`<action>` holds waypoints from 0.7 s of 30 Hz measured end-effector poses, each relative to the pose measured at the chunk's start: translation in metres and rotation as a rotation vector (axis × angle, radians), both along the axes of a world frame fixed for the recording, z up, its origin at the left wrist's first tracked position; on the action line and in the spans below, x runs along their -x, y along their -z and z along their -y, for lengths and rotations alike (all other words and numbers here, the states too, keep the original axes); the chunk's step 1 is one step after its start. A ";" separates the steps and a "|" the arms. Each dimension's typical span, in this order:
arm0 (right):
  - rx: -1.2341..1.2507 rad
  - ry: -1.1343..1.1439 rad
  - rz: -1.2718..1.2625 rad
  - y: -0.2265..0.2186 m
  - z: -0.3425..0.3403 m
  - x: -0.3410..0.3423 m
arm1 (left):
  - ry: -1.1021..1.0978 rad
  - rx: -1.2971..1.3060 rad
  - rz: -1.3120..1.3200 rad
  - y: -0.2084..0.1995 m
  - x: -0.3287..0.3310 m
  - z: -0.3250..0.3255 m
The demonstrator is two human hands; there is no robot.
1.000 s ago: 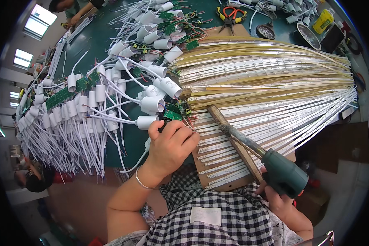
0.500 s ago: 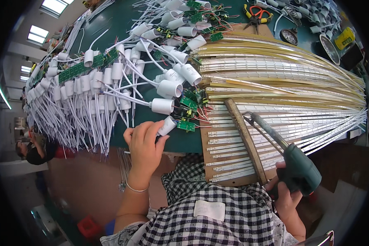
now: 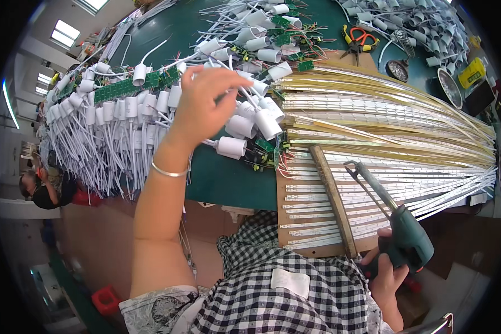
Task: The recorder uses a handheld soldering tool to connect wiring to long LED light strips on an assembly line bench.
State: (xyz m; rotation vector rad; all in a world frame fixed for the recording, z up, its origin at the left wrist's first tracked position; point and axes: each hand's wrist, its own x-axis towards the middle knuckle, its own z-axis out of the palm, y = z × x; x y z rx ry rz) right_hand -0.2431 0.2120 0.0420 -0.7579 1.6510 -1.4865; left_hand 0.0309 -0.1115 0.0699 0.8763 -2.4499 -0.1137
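My left hand point(image 3: 209, 103) is raised over a pile of white cylindrical caps point(image 3: 268, 123) with white cables. Its fingers are bent, with a gap between thumb and forefinger, and nothing shows in its grasp. Small green circuit boards point(image 3: 265, 145) with red wires hang from some caps. At the lower right, my right hand point(image 3: 387, 273) is closed round the handle of a dark green soldering gun point(image 3: 411, 236). The gun's tip points up and left, over LED strips point(image 3: 367, 177) fanned out on a brown board point(image 3: 306, 236). A wooden bar point(image 3: 334, 200) lies across the strips.
Orange-handled pliers point(image 3: 359, 40) lie beyond the strips. Nearby are a round dish point(image 3: 396, 70), a coil point(image 3: 403, 42), a larger round pan point(image 3: 450, 89) and a yellow container point(image 3: 472, 72). More caps hang along the left of the green table point(image 3: 228, 192). A person point(image 3: 53, 192) is at far left.
My left hand has let go of a white cap near the table's front edge and moved up over the pile. That cap and its circuit board have shifted. My right hand still grips the soldering gun.
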 end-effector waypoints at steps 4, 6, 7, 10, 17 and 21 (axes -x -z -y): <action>-0.058 -0.015 0.014 -0.003 0.001 0.003 | -0.119 0.215 0.202 -0.003 0.029 0.055; -0.043 0.007 0.028 -0.006 0.004 -0.002 | -0.098 0.355 0.322 0.011 0.037 0.084; -0.038 -0.004 0.029 -0.006 0.004 -0.002 | -0.093 0.325 0.374 0.018 0.038 0.092; -0.013 -0.026 0.031 -0.003 0.002 -0.002 | -0.060 0.268 0.464 0.029 0.042 0.105; -0.006 -0.010 0.036 -0.004 0.003 -0.007 | 0.041 0.315 0.438 0.043 0.045 0.112; 0.018 -0.020 0.047 -0.004 0.002 -0.009 | 0.063 0.273 0.337 0.046 0.043 0.113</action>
